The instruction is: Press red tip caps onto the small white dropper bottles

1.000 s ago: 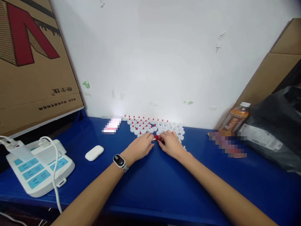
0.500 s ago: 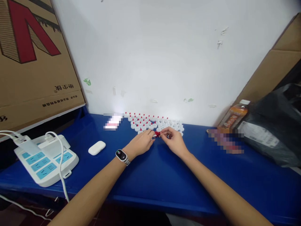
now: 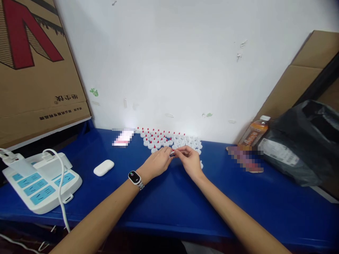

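Note:
Several small white caps with red tips [image 3: 159, 137] stand in rows on the blue table [image 3: 169, 201] against the wall. Just in front of them my left hand [image 3: 158, 163], a watch on its wrist, and my right hand [image 3: 189, 159] meet fingertip to fingertip. Both are pinched on one small piece [image 3: 172, 153] between them; it is mostly hidden by the fingers and too small to name. More white caps [image 3: 194, 144] lie behind my right hand.
A white power strip [image 3: 39, 181] with a cable sits at the left, a white earbud case [image 3: 103, 167] beside it. Large cardboard boxes [image 3: 34, 70] lean at the left and right. An orange drink bottle [image 3: 253, 134] and a black plastic bag [image 3: 304, 141] are on the right.
The red cluster seen between my fingertips earlier is now nearly hidden. My hands lifted slightly and closed together. The view shifted a little.

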`<action>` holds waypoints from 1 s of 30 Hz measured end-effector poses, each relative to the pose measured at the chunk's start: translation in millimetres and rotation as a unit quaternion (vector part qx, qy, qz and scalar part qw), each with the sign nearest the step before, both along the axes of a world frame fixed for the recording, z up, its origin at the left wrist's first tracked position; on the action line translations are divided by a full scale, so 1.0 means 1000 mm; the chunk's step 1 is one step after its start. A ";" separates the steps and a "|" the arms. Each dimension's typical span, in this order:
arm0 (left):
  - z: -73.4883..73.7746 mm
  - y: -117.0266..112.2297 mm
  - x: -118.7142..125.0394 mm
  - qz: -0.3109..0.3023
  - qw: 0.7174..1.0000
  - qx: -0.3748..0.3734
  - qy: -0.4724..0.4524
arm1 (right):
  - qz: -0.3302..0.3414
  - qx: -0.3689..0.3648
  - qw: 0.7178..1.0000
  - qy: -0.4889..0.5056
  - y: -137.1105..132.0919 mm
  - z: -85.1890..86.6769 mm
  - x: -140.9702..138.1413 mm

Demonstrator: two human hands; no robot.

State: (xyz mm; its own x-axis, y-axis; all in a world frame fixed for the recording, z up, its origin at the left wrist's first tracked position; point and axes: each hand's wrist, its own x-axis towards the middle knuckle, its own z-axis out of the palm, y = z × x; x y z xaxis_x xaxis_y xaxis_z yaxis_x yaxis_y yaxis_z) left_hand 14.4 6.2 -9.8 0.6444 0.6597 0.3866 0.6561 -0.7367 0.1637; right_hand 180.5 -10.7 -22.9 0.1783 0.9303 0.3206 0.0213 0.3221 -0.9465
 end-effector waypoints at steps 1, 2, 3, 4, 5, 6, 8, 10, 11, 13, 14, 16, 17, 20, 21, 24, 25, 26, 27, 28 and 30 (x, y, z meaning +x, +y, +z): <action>0.000 0.000 0.000 0.003 1.000 0.001 0.001 | -0.002 -0.002 1.000 0.010 0.000 0.000 -0.001; 0.000 -0.001 0.001 0.006 1.000 0.003 0.002 | -0.003 -0.005 1.000 0.018 0.000 0.000 -0.001; 0.000 -0.001 0.002 0.009 1.000 0.004 0.003 | -0.003 -0.008 1.000 0.027 0.001 0.000 -0.002; 0.000 -0.002 0.002 0.011 1.000 0.004 0.002 | -0.004 -0.010 0.999 0.034 0.001 0.000 -0.002; 0.000 -0.003 0.003 0.013 1.000 0.005 0.001 | -0.007 -0.010 0.999 0.042 0.002 0.000 -0.002; -0.001 -0.003 0.004 0.013 1.000 0.004 -0.002 | -0.009 -0.009 0.999 0.049 0.002 0.000 -0.003; -0.002 -0.004 0.006 0.012 1.000 -0.003 -0.012 | -0.012 -0.004 0.998 0.065 0.003 -0.001 -0.003; -0.003 -0.005 0.008 0.014 0.999 -0.015 -0.028 | -0.010 0.002 0.997 0.077 0.004 -0.003 -0.004; -0.003 -0.005 0.008 0.013 0.999 -0.020 -0.036 | -0.009 0.007 0.997 0.081 0.004 -0.003 -0.004; -0.004 -0.004 0.009 0.009 0.998 -0.030 -0.052 | -0.011 0.021 0.996 0.081 0.003 -0.004 -0.005; -0.004 -0.004 0.008 0.005 0.998 -0.035 -0.058 | -0.015 0.029 0.997 0.075 0.002 -0.003 -0.005; -0.003 -0.004 0.008 0.004 0.997 -0.043 -0.066 | -0.027 0.042 0.997 0.053 -0.001 -0.002 -0.006; -0.003 -0.003 0.007 0.005 0.997 -0.047 -0.069 | -0.031 0.047 0.998 0.039 -0.002 0.000 -0.007; -0.003 -0.003 0.007 0.009 0.995 -0.059 -0.081 | -0.027 0.055 0.998 0.010 -0.005 0.003 -0.007; -0.003 -0.003 0.007 0.008 0.994 -0.065 -0.085 | -0.023 0.056 0.998 0.007 -0.006 0.003 -0.007; -0.007 -0.002 0.008 -0.006 0.990 -0.087 -0.111 | -0.021 0.057 0.998 -0.003 -0.007 0.002 -0.007; -0.008 -0.001 0.008 -0.014 0.988 -0.097 -0.123 | -0.022 0.058 0.998 -0.006 -0.007 0.002 -0.007; -0.009 -0.001 0.008 -0.021 0.984 -0.107 -0.138 | -0.024 0.060 0.998 -0.009 -0.007 0.001 -0.007; -0.010 0.000 0.008 -0.028 0.981 -0.117 -0.154 | -0.026 0.062 0.998 -0.010 -0.006 0.000 -0.007; -0.010 0.000 0.008 -0.033 0.977 -0.126 -0.170 | -0.026 0.064 0.998 -0.011 -0.005 -0.001 -0.007; -0.008 0.001 0.008 -0.046 0.972 -0.132 -0.189 | -0.020 0.062 0.998 -0.016 -0.004 -0.003 -0.008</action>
